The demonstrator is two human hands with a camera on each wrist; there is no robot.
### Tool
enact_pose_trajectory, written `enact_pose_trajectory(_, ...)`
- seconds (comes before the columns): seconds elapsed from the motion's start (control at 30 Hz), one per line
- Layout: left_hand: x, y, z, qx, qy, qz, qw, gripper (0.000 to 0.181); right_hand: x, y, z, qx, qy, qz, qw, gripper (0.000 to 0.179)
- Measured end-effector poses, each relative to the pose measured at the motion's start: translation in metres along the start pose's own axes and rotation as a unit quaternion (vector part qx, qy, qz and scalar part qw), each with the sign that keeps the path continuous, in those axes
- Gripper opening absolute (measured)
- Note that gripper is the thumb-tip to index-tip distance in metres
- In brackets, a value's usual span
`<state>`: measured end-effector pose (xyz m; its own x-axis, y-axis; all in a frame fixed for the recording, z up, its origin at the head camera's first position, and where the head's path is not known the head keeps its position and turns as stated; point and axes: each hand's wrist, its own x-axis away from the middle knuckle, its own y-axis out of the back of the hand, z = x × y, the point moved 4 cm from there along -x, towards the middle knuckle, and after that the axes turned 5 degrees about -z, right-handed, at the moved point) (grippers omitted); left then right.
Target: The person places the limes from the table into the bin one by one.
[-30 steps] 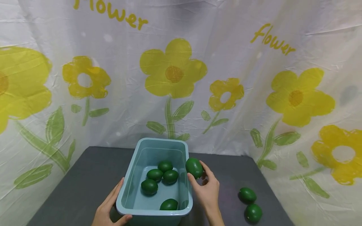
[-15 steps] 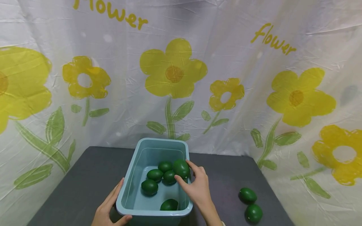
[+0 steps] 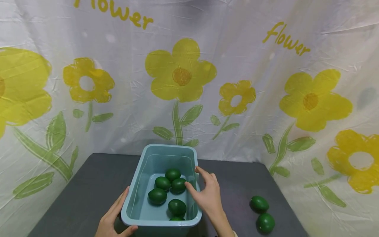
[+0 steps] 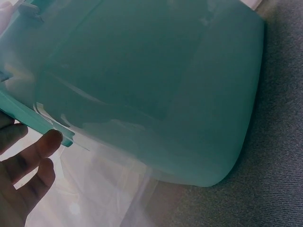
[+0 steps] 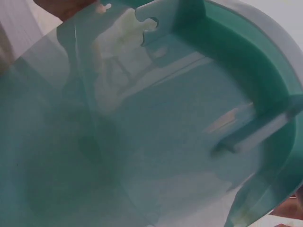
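Note:
A light blue plastic bin [image 3: 140,177] stands in the middle of the table, with several dark green limes inside. One lime [image 3: 177,207] lies near the front, overlapping another lime [image 3: 177,218] mostly hidden behind the front rim. Others, such as this lime [image 3: 157,196], sit farther back. My left hand [image 3: 111,219] rests on the bin's front left corner, fingers along the side and thumb at the front rim. My right hand [image 3: 207,196] reaches over the right rim, thumb and fingers spread apart with nothing between them. Both wrist views show mainly the bin's wall [image 4: 156,85].
Two more limes, a rear lime [image 3: 259,204] and a front lime [image 3: 265,223], lie together on the dark grey table [image 3: 237,184] to the right. A white curtain [image 3: 124,65] printed with yellow flowers surrounds the table at the back and sides.
My right hand carried a lime leftward over the right rim and let it go into the bin. That lime now lies near the front. My left hand has stayed at its corner.

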<state>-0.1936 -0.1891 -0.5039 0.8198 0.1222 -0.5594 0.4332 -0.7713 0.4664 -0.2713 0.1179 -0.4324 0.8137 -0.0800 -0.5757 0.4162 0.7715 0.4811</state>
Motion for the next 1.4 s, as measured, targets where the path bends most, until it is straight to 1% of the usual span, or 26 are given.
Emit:
enact_pose_trajectory(0.3,0.0,0.0,-0.001,-0.005,0.0,0.004,1.0,0.111,0.003,0.002,-0.001,0.011,0.018,-0.012,0.9997,0.057)
enact_pose_trajectory(0.5,-0.001,0.0,-0.002,0.003,-0.005,0.002,1.0,0.11,0.005,0.008,-0.004,0.017,0.015,-0.025,0.9994,0.056)
enact_pose_trajectory(0.8,0.002,-0.001,-0.001,-0.012,0.011,0.007,0.9998,0.109,0.014,0.022,-0.016,0.037,0.002,-0.042,0.9984,0.055)
enact_pose_trajectory(0.97,0.002,-0.001,-0.001,-0.013,0.012,0.006,0.9998,0.111,0.017,0.027,-0.026,0.047,-0.004,-0.047,0.9978,0.053)
enact_pose_trajectory(1.1,0.001,0.0,-0.002,-0.011,0.006,0.004,0.9999,0.112,0.018,0.031,-0.035,0.05,-0.025,-0.045,0.9974,0.052)
enact_pose_trajectory(1.2,0.0,0.0,-0.002,-0.016,0.008,0.006,0.9998,0.111,0.019,0.033,-0.041,0.054,-0.043,-0.044,0.9966,0.052)
enact_pose_trajectory(1.4,0.0,0.0,0.001,-0.027,0.018,0.014,0.9994,0.109,0.025,0.038,-0.051,0.056,-0.053,-0.054,0.9956,0.051)
